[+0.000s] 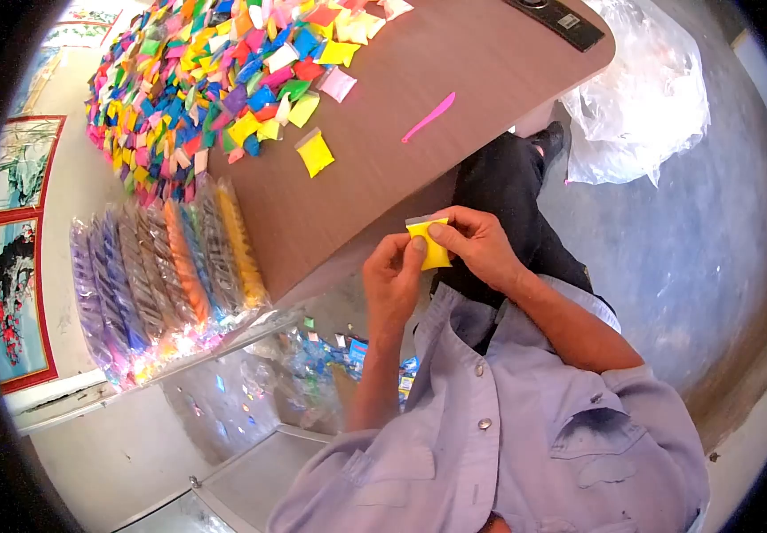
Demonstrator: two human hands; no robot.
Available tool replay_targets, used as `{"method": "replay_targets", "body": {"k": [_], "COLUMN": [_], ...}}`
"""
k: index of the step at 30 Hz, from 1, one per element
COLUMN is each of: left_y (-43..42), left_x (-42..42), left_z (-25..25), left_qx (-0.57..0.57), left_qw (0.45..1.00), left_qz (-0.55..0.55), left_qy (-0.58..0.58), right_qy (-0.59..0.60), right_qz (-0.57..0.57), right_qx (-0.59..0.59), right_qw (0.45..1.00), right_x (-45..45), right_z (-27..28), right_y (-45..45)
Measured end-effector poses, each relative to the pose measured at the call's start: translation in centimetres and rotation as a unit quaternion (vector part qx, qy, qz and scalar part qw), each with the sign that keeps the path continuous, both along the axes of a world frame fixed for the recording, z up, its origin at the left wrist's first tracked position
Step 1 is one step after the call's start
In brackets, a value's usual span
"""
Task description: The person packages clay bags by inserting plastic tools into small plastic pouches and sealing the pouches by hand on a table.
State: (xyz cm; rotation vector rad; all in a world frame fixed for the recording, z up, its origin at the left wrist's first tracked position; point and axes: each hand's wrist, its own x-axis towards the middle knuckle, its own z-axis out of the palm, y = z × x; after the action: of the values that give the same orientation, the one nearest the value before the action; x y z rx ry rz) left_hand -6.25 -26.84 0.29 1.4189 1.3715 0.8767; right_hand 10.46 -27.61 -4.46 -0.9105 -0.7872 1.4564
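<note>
A small clear packet of yellow stuff [432, 251] is pinched between my two hands in front of my shirt. My left hand [394, 275] grips its left side, with the thumb on the front. On the upper right, my right hand [481, 244] holds its top edge between thumb and fingers. Beyond them, on the brown table [357, 169], lies another yellow packet [315, 153]. A thin pink plastic tool [428, 117] rests nearer the table edge.
A big heap of colourful packets [214, 80] covers the far left of the table. Long bagged bundles [166, 266] stand at its left end. A black device [556, 22] sits at the upper right corner. A large clear plastic bag [636, 98] is on the floor.
</note>
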Motion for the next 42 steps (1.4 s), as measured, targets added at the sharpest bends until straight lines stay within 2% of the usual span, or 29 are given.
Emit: {"method": "replay_targets", "body": {"k": [5,7,11,18,20,25,29,33,35,39,42], "left_y": [0.0,0.0,0.2,0.2,0.1,-0.1,-0.2,-0.1,0.1,-0.3,-0.7], "left_x": [0.4,0.9,0.3,0.6,0.8,0.9,0.3,-0.2,-0.6,-0.2,0.1], "left_z": [0.2,0.5,0.1,0.4,0.4,0.8,0.2,-0.4,-0.8,-0.7,-0.5], "left_qx": [0.028,0.022,-0.021,0.051,0.058,-0.042,-0.052,-0.015,-0.007,-0.047,-0.088], "left_qw": [0.999,0.999,0.999,0.998,0.997,0.998,0.999,1.000,1.000,0.999,0.995], "left_qz": [-0.004,0.034,0.040,0.021,0.017,0.030,0.006,-0.011,-0.015,0.012,0.014], "left_qy": [0.036,0.005,-0.013,0.030,0.043,0.019,0.014,0.017,0.018,-0.005,-0.037], "right_qy": [-0.013,-0.019,-0.052,-0.032,-0.070,-0.064,-0.086,-0.086,-0.055,-0.081,-0.118], "right_qz": [0.015,0.028,0.044,0.033,0.052,0.020,0.004,0.022,0.037,0.048,-0.006], "right_qx": [-0.005,-0.005,0.020,0.000,0.008,0.013,0.013,-0.001,-0.014,-0.027,0.008], "right_qw": [1.000,0.999,0.997,0.999,0.996,0.998,0.996,0.996,0.998,0.995,0.993], "right_x": [0.2,0.3,0.3,0.6,0.8,0.5,0.4,0.6,0.4,0.3,0.0], "right_z": [-0.7,-1.0,-1.0,-0.5,-0.7,-0.9,-0.8,-0.6,-0.2,-0.2,-0.6], "right_y": [0.2,0.2,0.1,0.3,0.3,0.2,0.3,0.4,0.5,0.4,0.2]}}
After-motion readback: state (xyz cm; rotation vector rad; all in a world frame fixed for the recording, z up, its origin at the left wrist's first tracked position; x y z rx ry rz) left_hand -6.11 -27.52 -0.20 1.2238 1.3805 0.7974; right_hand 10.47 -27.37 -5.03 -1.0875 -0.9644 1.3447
